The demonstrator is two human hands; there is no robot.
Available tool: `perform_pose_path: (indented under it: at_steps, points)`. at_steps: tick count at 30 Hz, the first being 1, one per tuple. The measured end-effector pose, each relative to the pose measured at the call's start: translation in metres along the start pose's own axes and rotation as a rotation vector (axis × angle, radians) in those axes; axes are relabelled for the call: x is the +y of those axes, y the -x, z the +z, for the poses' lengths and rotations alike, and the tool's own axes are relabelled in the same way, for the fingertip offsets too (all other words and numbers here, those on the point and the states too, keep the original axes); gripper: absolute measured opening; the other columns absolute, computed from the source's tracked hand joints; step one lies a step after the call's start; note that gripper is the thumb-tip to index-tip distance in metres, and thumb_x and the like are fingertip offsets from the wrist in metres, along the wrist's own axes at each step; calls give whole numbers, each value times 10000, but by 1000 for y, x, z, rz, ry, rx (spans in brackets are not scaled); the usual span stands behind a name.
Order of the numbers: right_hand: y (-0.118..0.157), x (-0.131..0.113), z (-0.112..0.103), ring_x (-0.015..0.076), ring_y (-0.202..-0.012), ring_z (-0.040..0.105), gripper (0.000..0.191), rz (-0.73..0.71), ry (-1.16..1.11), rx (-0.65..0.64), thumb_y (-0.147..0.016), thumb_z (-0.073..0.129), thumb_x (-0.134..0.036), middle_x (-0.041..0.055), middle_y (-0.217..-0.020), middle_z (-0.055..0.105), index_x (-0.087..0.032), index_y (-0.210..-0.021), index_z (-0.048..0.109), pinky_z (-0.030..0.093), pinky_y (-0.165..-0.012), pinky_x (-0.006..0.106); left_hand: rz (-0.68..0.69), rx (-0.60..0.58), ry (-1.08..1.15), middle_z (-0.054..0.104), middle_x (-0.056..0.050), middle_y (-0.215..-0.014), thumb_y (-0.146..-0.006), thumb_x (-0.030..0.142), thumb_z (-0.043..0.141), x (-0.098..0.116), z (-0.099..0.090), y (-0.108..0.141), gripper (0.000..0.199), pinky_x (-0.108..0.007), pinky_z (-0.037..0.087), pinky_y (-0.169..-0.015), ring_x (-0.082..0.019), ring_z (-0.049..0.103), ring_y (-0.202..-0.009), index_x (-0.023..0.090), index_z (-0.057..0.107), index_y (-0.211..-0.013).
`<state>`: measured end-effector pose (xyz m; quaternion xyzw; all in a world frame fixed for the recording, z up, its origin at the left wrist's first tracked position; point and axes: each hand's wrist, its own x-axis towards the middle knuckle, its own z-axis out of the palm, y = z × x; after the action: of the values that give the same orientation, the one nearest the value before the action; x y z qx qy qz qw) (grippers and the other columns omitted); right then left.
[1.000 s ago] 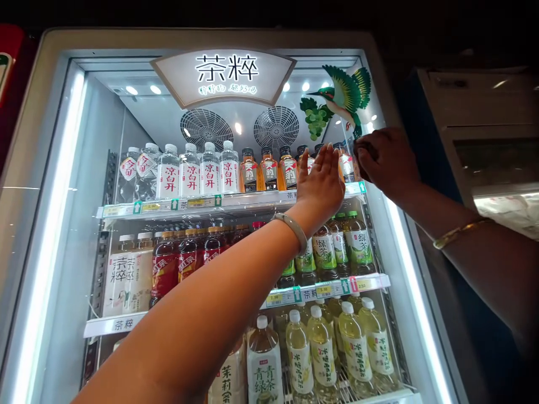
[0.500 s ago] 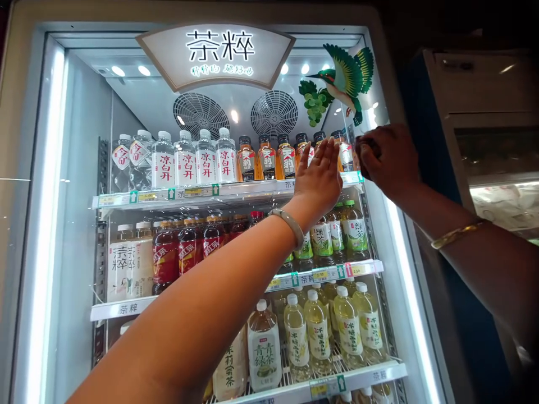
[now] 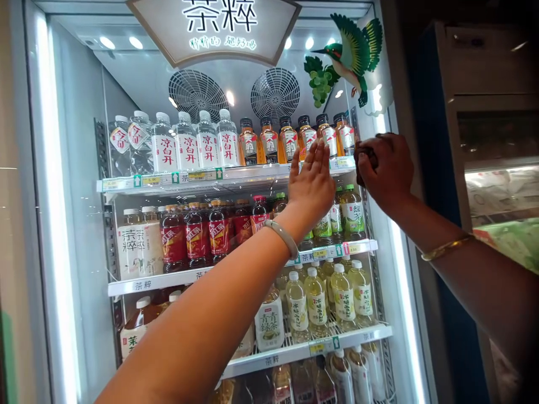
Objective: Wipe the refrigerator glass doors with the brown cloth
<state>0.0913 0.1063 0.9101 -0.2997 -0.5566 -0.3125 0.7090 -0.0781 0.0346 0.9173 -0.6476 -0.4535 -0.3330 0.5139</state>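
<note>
My left hand (image 3: 312,178) lies flat against the glass door (image 3: 84,235) of a lit drinks cooler, fingers stretched out, with a pale bangle at the wrist. To its right, my right hand (image 3: 389,171) is closed around a dark brown, bunched cloth (image 3: 365,161), pressed near the door's right side. A gold bangle circles that wrist. Behind the glass, amber drink bottles (image 3: 288,141) with black caps stand just above my left fingers. Bottles of green tea (image 3: 352,212) are partly hidden behind that hand and forearm.
Clear water bottles (image 3: 206,140) share the top shelf. Red-labelled tea bottles (image 3: 173,238) and pale yellow drinks (image 3: 316,303) fill lower shelves. A lit sign (image 3: 219,33) and a bird sticker (image 3: 351,56) are at the top. Another cabinet (image 3: 497,129) stands to the right.
The view has tilted down, so the cooler sits higher and more lower bottles show. My left palm stays on the glass. My right hand has shifted slightly down along the door's right side.
</note>
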Motion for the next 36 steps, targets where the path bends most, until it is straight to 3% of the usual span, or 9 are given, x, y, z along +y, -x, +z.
perform_pose_path:
  at_steps: [4, 9, 12, 15, 19, 23, 26, 30, 36]
  points:
    - [41, -21, -6, 297, -1234, 597, 293, -40, -17, -20, -957, 564, -381, 121, -1292, 630, -261, -1180, 711, 533, -1016, 468, -18, 1, 42, 292, -87, -1732, -980, 227, 381, 3, -4, 19, 673, -528, 53, -1370, -242, 185, -1639, 125, 312, -1641]
    - [21, -31, -5, 249, -1243, 588, 306, -240, -87, -139, -990, 545, -418, 96, -1286, 639, -279, -1213, 700, 501, -1072, 421, -33, -3, 68, 294, -77, -1733, -995, 217, 353, 6, -3, 38, 650, -500, 33, -1374, -230, 185, -1638, 121, 319, -1637]
    - [19, -11, -6, 245, -1249, 585, 292, -130, -66, -66, -982, 551, -404, 105, -1275, 642, -268, -1182, 714, 505, -1048, 416, -12, 1, 69, 260, -85, -1742, -990, 196, 355, 4, -1, 45, 662, -504, 15, -1372, -233, 166, -1641, 105, 291, -1643]
    - [50, -5, -10, 268, -1237, 590, 264, 9, -21, 32, -954, 569, -371, 112, -1276, 639, -261, -1144, 716, 515, -1035, 452, -11, -2, 83, 235, -90, -1746, -993, 189, 356, 4, 0, 50, 664, -532, -3, -1366, -245, 153, -1643, 110, 278, -1647]
    - [77, -29, -15, 271, -1220, 602, 257, -95, -44, -33, -951, 576, -379, 90, -1249, 657, -280, -1150, 705, 525, -1049, 446, -40, -13, 134, 217, -80, -1749, -995, 198, 371, 10, 0, 58, 666, -530, -23, -1362, -235, 142, -1644, 140, 277, -1652]
    - [57, -30, -17, 274, -1225, 602, 283, -175, -64, -143, -969, 547, -410, 84, -1272, 654, -286, -1175, 697, 515, -1074, 453, -105, -38, 172, 228, -84, -1749, -986, 193, 394, 18, 0, 68, 671, -499, -59, -1359, -226, 126, -1645, 143, 298, -1648]
    - [63, -11, -18, 277, -1236, 596, 282, -75, -30, -75, -974, 533, -404, 92, -1279, 649, -286, -1172, 695, 523, -1054, 458, -143, -26, 200, 208, -77, -1756, -975, 175, 403, 25, 3, 79, 697, -494, -79, -1356, -218, 91, -1648, 151, 271, -1659]
    - [106, -11, -20, 270, -1188, 609, 251, -7, -14, 48, -956, 568, -385, 100, -1240, 655, -273, -1133, 706, 536, -1023, 448, -179, -22, 226, 179, -75, -1761, -988, 200, 395, 33, 8, 96, 693, -508, -84, -1354, -224, 66, -1650, 145, 253, -1664]
    - [99, -33, -25, 270, -1247, 584, 296, -151, -59, -184, -986, 517, -411, 75, -1291, 646, -309, -1202, 691, 512, -1085, 469, -193, 15, 228, 187, -60, -1754, -1021, 236, 379, 41, 12, 113, 649, -507, -65, -1355, -201, 64, -1647, 178, 269, -1658]
